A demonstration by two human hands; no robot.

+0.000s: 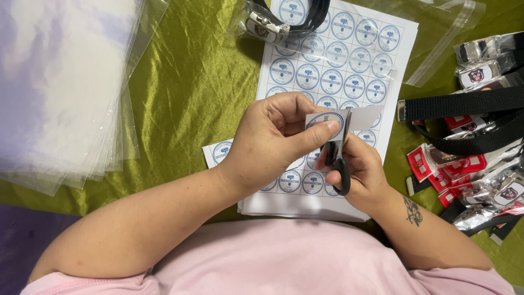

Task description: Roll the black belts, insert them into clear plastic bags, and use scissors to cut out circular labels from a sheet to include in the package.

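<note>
Here my left hand (273, 139) pinches a small strip of paper (333, 123) with a round blue-and-white sticker on it — thumb on top, fingers curled shut behind. My right hand (357, 172) is closed through the black handles of a pair of scissors (338, 158), the blades meeting the strip's edge. Both hover over the sheet of round stickers (338, 71) on the green cloth (185, 93). Clear plastic bags (60, 93) lie stacked left — black belts (464, 104) and packaged buckles right.
</note>
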